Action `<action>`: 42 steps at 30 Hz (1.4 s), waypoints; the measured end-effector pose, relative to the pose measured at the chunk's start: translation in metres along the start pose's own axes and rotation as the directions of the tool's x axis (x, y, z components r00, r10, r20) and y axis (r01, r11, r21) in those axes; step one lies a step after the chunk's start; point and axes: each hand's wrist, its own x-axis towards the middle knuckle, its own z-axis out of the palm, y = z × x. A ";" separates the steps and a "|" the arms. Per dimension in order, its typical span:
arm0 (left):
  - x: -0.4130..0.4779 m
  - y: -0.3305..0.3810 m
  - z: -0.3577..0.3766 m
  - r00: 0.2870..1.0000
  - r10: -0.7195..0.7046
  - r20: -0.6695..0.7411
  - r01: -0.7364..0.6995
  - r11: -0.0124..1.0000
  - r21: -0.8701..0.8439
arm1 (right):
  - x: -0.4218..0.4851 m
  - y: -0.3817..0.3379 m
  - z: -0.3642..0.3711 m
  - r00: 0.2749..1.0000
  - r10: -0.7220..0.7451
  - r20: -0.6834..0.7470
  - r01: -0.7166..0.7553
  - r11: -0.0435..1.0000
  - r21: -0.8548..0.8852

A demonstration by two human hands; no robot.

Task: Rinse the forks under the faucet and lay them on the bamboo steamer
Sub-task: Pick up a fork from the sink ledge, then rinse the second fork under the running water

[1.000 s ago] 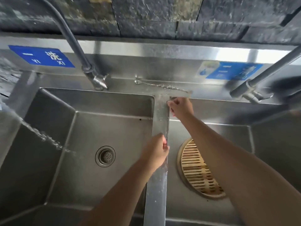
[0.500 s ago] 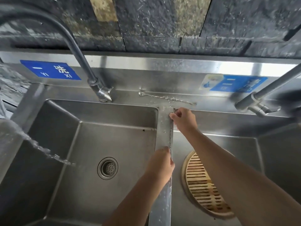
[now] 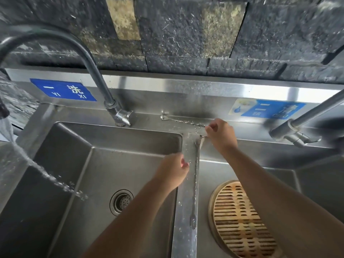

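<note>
A long thin metal fork (image 3: 195,175) lies along the steel divider (image 3: 186,239) between the two basins, tines toward me. My right hand (image 3: 221,135) pinches its far handle end at the back ledge. My left hand (image 3: 173,170) hovers at the divider's left edge, fingers curled, just beside the fork and apart from it. A second long fork (image 3: 182,121) rests across the back ledge. The round bamboo steamer (image 3: 242,220) sits in the right basin with nothing on it. The left faucet (image 3: 104,86) arches out of frame; its water stream (image 3: 37,164) falls into the left basin.
The left basin has a round drain (image 3: 122,202). A second faucet (image 3: 296,131) reaches in from the right above the right basin. Blue signs (image 3: 63,89) are stuck on the steel backsplash below a dark stone wall.
My left hand has slid left off the fork, which now shows at full length on the divider. My right hand stays pinched on the handle end. The view has tilted upward.
</note>
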 end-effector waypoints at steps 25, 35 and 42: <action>0.064 -0.054 0.015 0.998 0.054 -0.031 -0.038 0.925 0.378 | 0.045 -0.036 0.025 0.819 -0.344 0.459 0.571 0.410 -0.711; 0.068 -0.039 -0.045 0.966 -0.010 0.258 -0.036 0.984 0.172 | -0.009 -0.065 -0.002 0.866 -0.357 0.349 0.494 0.508 -0.706; -0.011 -0.036 -0.114 0.983 -0.141 0.116 0.181 0.673 -0.718 | -0.124 -0.132 0.017 0.921 -0.332 0.204 0.385 0.698 -0.603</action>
